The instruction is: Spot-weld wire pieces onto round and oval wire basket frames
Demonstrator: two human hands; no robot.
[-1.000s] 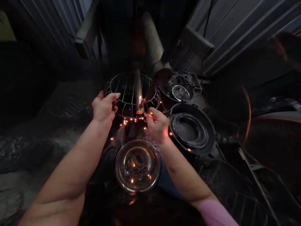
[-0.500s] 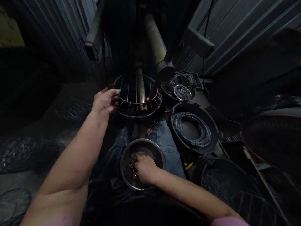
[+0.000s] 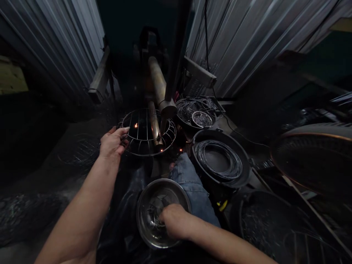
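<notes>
My left hand [image 3: 114,142] is closed on the left rim of a round wire rack [image 3: 140,154], made of two hoops joined by thin bars. The rack sits around the lower brass-coloured cylinder [image 3: 154,123] of a machine, under a thicker upper cylinder [image 3: 158,79]. A steel bowl [image 3: 143,234] rests at my lap, with short thin wire pieces [image 3: 154,216] in it. Down in the bowl, my right hand [image 3: 176,222] has its fingers curled together among the pieces; its fingertips are partly hidden. Small orange sparks glow by the rack.
Right of my denim-covered leg [image 3: 189,176] stands a black pan [image 3: 244,172] holding coiled wire [image 3: 220,157]. Behind it is a basin of loose wire [image 3: 187,106] with a small round dish [image 3: 202,119]. A cable [image 3: 233,130] crosses the floor. Wooden beams [image 3: 199,71] jut out beside the machine.
The view has tilted up, so everything appears lower. Sparks now show near the rack. My right hand stays in the bowl, fingers more curled; my left hand keeps the rack's rim.
</notes>
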